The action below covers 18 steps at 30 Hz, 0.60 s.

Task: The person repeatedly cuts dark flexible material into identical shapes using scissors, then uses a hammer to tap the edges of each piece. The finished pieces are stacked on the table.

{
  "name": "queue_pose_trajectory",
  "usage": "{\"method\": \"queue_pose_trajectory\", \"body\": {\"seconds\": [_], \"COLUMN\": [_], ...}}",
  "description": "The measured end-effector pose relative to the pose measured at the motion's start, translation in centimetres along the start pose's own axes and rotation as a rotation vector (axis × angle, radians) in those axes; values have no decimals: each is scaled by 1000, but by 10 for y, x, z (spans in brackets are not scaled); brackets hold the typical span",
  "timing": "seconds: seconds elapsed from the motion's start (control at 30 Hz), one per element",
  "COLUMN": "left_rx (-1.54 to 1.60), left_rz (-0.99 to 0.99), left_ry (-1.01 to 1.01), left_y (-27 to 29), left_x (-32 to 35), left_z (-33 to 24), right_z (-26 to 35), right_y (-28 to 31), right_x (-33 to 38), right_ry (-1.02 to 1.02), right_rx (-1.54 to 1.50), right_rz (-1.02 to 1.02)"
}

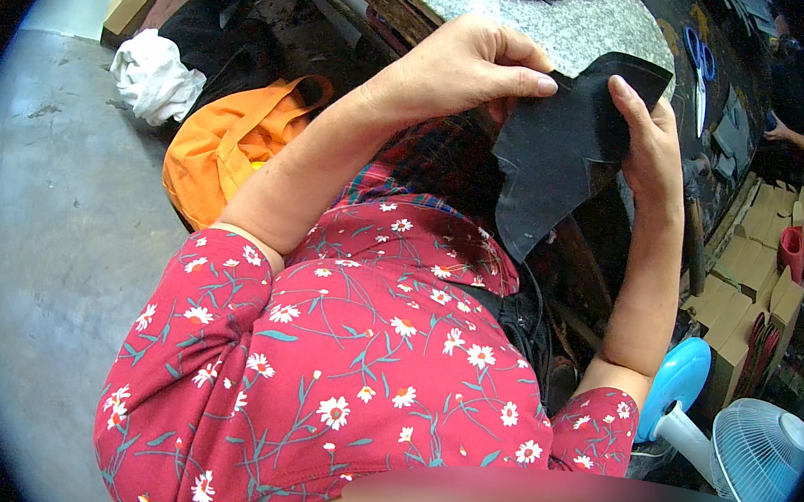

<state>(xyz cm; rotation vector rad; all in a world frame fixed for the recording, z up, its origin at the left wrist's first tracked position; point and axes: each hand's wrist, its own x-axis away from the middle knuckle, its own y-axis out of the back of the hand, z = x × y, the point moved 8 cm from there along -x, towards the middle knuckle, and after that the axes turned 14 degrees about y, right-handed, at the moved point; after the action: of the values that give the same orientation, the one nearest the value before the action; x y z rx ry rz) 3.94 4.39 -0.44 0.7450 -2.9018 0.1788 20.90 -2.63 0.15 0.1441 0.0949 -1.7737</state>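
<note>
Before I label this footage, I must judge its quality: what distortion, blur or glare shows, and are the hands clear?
Head view: curved black fisheye border at both sides; a smooth smear blurs the lower right; the floor looks pale and hazy at far left; left hand, right hand and the black piece they hold look fairly sharp.

L forearm (319, 156) is slanting up & to the R from a bent L elbow (268, 231), w/ L hand (478, 62) pinching, L thumb (532, 84) pointing R beneath the bent index finger (526, 52). R forearm (649, 275) is rising approx. vert. from R elbow (629, 357), w/ R hand (653, 140) gripping, R thumb (623, 91) angling up & L in front. Both bare hands are sitting nr. each other, apart, thumbs facing inward, L wrist (393, 90) & R wrist (658, 203) farther apart.
</note>
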Motion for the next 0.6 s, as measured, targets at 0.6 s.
{"method": "queue_pose_trajectory", "body": {"seconds": [0.6], "left_rx": [-733], "left_rz": [-763], "left_ry": [-634], "left_y": [23], "left_x": [50], "left_z": [-65], "right_z": [1], "right_y": [-3], "right_x": [0], "right_ry": [3], "right_rx": [18], "right_rz": [21]}}
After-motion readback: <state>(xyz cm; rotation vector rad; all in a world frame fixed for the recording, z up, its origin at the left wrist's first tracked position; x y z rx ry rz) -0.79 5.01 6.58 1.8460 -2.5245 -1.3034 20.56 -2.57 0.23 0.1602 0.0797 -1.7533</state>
